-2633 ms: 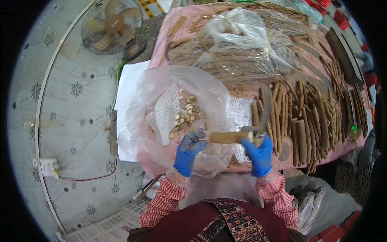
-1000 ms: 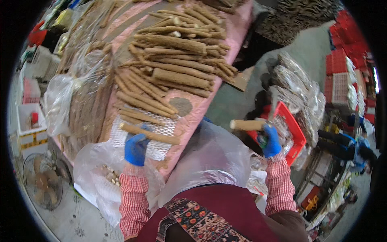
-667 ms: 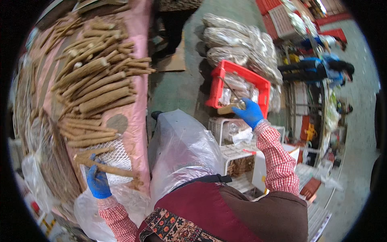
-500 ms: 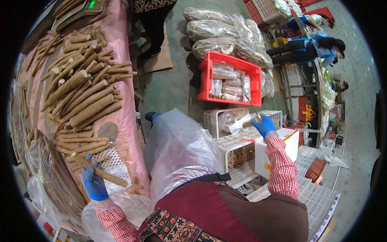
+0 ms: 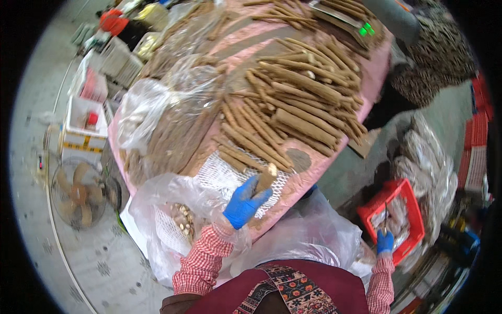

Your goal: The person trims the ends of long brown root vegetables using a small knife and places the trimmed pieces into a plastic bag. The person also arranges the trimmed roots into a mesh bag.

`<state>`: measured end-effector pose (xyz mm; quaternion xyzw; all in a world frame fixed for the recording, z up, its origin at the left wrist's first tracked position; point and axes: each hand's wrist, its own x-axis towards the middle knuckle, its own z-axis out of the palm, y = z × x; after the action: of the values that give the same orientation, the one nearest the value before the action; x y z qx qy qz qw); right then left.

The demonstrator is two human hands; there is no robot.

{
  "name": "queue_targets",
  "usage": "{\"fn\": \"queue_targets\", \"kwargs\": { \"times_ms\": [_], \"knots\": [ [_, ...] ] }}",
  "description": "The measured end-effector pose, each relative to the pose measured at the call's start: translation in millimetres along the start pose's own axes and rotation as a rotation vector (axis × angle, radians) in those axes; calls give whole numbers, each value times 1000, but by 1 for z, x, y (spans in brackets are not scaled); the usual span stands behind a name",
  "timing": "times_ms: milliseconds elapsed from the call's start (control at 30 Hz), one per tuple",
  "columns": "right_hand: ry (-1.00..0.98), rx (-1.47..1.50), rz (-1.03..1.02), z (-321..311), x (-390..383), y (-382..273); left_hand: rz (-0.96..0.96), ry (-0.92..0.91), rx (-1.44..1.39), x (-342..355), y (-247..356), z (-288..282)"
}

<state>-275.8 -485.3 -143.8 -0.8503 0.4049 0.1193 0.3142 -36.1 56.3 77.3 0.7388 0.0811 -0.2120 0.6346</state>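
Note:
My left hand, in a blue glove, is closed round a thick brown yam root with a pale cut end, above a white foam net sleeve on the pink-covered table. Low at the right, my gloved right hand is in front of the red crate, closed on a thin knife-like tool; little of it shows. A large pile of long brown yam roots lies on the table beyond my left hand. Shorter roots lie nearer, beside the net sleeve.
A clear plastic bag with pale cut pieces hangs at the table's near left. The red crate with wrapped packs stands at the right. A fan is on the floor at the left. A scale and a person's patterned clothing are at the far right.
The view has swung left toward the table. The yam in my left hand is now seen nearly end-on, above the net. My right hand appears lower, with its tool mostly hidden.

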Motion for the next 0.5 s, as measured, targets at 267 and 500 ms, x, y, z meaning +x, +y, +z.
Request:
{"fn": "queue_targets", "kwargs": {
  "times_ms": [267, 500],
  "knots": [
    [-117, 73, -1249, 21, -128, -448, -75, 65, -377, -67, 21, -21],
    [-458, -140, -1748, 68, -220, -518, -60, 328, -549, -139, 2, -36]
  ]
}}
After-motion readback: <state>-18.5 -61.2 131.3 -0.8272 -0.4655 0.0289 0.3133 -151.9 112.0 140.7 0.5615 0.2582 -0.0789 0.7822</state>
